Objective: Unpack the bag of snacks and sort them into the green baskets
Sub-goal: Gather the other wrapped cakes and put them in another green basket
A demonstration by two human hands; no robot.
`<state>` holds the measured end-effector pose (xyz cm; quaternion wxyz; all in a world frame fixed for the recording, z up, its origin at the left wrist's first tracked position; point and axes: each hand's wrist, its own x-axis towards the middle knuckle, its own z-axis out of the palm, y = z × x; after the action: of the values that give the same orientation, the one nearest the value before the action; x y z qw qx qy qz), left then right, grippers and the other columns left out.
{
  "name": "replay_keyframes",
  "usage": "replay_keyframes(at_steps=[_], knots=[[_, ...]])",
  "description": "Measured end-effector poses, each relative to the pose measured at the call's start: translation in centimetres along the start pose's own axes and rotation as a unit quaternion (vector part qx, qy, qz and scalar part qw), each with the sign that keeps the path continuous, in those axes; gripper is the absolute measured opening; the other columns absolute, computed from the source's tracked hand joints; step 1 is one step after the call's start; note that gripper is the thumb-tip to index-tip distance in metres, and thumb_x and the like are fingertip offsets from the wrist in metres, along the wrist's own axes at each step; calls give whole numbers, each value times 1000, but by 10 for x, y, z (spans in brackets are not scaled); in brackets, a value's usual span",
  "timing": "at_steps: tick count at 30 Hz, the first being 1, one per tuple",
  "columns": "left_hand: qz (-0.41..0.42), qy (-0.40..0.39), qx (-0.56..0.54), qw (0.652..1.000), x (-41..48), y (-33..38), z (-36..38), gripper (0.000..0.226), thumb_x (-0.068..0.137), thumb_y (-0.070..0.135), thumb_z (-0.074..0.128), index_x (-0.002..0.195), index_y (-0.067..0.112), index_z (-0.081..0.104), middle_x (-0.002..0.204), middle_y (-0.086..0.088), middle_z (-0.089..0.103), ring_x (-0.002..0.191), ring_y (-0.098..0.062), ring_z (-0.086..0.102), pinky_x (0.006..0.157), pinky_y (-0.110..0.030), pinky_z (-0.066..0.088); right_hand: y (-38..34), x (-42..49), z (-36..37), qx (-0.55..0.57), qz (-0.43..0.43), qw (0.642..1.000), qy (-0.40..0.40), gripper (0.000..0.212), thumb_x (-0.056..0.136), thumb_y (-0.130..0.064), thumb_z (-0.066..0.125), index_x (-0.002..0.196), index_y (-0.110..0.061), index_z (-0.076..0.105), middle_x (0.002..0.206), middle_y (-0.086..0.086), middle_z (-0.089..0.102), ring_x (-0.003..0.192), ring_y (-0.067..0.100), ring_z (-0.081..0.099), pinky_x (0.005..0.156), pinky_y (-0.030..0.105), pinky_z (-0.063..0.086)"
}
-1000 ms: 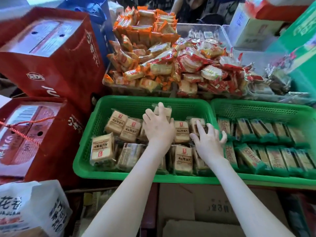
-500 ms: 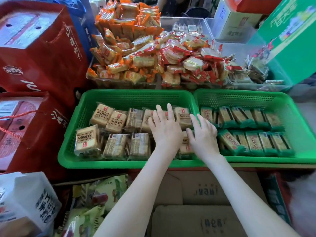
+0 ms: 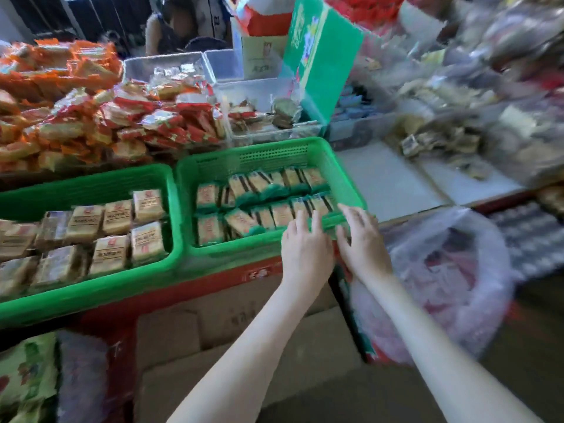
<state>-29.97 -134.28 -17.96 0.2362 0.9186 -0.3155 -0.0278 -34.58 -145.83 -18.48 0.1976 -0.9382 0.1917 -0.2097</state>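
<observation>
Two green baskets stand side by side. The left basket (image 3: pixel 91 300) holds several tan snack packets (image 3: pixel 116 218). In the right basket (image 3: pixel 268 151) lie two rows of green-edged packets (image 3: pixel 259 190). My left hand (image 3: pixel 305 245) and my right hand (image 3: pixel 363 242) are close together at the right basket's near right corner, fingers fairly straight and reaching over its rim. Neither hand holds a packet. A translucent plastic bag (image 3: pixel 448 279) with pinkish-red contents sits just right of my right arm. The frame is blurred.
Heaps of orange snacks (image 3: pixel 61 71) and red-wrapped snacks (image 3: pixel 158 117) fill clear bins behind the baskets. A tall green box (image 3: pixel 320 65) stands behind the right basket. Cardboard boxes (image 3: pixel 213 331) lie below. A white counter (image 3: pixel 390 184) and more snack piles are at right. A person (image 3: pixel 171 29) sits at the back.
The view has swung right. Both hands left the tan packets in the left basket and moved to the near right corner of the right basket. The plastic bag has come into view.
</observation>
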Motion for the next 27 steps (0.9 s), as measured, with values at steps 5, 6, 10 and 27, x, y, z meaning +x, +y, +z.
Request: replay_keyframes(at_steps=[5,6,10,27], knots=[[25,-26,10,999,19,134,63,53,75,22,72,122,0,59,121,-28,58,94,-43,63,72,-42,54,133,-18,-94,-12,30,999,32,39,87,-10,59,125,0,58,115,21,61,104,41,57,87,46,49],[29,-27,5,999,24,159,74,54,80,21,67,128,0,55,127,-29,54,102,-44,59,79,-44,52,157,-21,-111,-12,32,999,34,41,88,-8,61,128,0,56,119,22,59,110,40,55,91,46,47],[38,-50,19,998,55,242,118,59,96,29,50,147,8,30,150,-23,29,131,-39,37,104,-44,34,250,-18,-164,-14,68,997,18,46,94,-13,57,138,-5,47,135,18,50,126,34,44,103,42,40],[51,-37,103,993,421,383,390,63,74,16,76,134,12,56,129,-29,54,110,-44,58,88,-50,50,658,247,-112,-112,101,962,-229,75,97,-27,50,154,-25,1,159,7,7,143,32,13,114,44,20]])
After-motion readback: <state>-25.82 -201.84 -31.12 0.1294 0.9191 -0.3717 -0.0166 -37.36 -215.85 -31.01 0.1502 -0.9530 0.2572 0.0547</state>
